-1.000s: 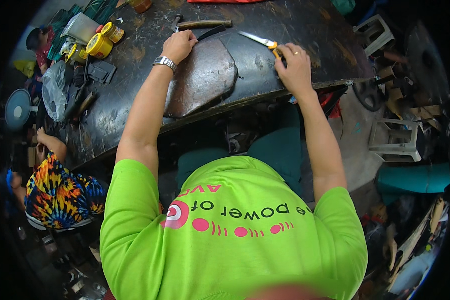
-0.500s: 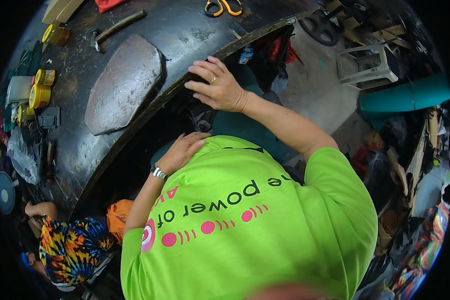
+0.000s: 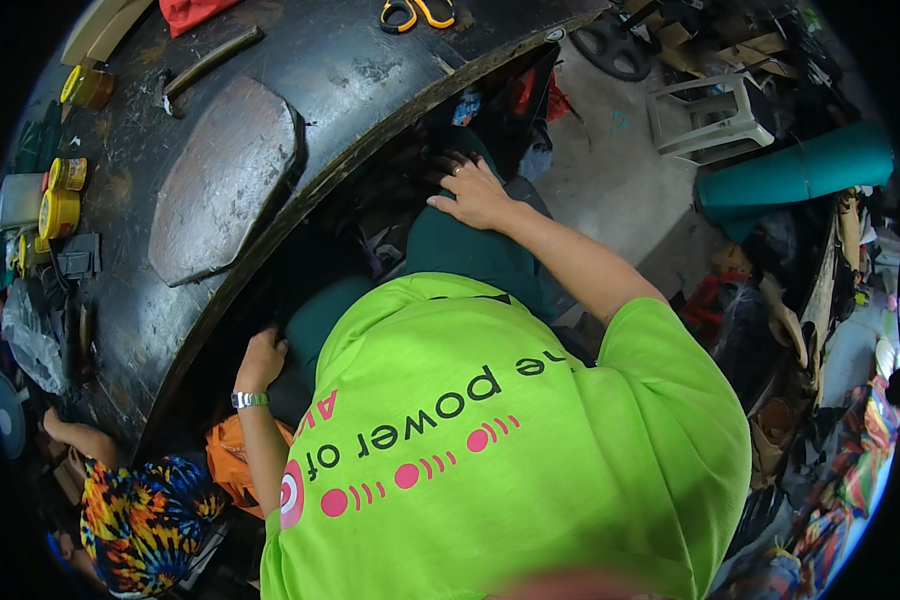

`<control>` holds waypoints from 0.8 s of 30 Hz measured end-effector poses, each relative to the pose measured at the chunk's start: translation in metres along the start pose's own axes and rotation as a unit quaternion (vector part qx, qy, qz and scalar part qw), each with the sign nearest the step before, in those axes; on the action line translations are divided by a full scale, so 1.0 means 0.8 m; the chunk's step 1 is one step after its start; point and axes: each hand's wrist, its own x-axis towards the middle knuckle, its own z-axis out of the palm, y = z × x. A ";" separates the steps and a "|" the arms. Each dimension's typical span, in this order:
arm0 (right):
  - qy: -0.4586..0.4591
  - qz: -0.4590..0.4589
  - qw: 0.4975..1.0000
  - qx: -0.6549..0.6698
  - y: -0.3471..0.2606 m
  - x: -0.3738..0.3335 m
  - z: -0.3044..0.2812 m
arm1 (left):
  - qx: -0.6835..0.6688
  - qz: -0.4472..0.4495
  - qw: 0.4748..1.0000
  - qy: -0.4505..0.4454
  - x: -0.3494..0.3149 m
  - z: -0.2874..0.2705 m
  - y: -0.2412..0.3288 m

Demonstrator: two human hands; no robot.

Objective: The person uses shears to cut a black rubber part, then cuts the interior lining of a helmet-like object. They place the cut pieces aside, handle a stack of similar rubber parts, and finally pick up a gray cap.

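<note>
My right hand (image 3: 473, 190) lies on my right thigh in dark green trousers (image 3: 455, 245), just under the table edge. Its fingers are stretched out and apart, a ring on one of them, and it holds nothing. My left hand (image 3: 260, 360), with a metal watch (image 3: 250, 399) at the wrist, is low beside my left thigh. Its fingers are curled inward in the shadow, and what they close on, if anything, is hidden. On the dark table (image 3: 340, 110) in front lies a thick, worn, many-sided slab (image 3: 225, 180). A hammer (image 3: 210, 68) rests beyond it.
Orange-handled scissors (image 3: 416, 14) lie at the table's far side. Yellow jars (image 3: 59, 213) and a clear plastic bag (image 3: 32, 335) are at its left. A person in a colourful shirt (image 3: 150, 520) sits at lower left. A grey stool (image 3: 710, 118) and green roll (image 3: 795, 178) are at right.
My right hand has left the table edge and come down onto my thigh. My left hand has moved from my lap outward to the left, beside my thigh.
</note>
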 end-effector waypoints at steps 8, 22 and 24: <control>0.116 0.040 0.987 0.102 0.037 0.022 0.010 | -0.162 0.339 0.889 0.260 -0.059 -0.154 0.197; 0.450 0.360 0.648 0.498 0.303 0.090 -0.035 | -0.004 0.159 0.843 0.513 0.051 -0.185 0.158; 0.398 0.334 0.699 0.492 0.318 0.100 -0.030 | 0.003 0.156 0.843 0.515 0.049 -0.186 0.159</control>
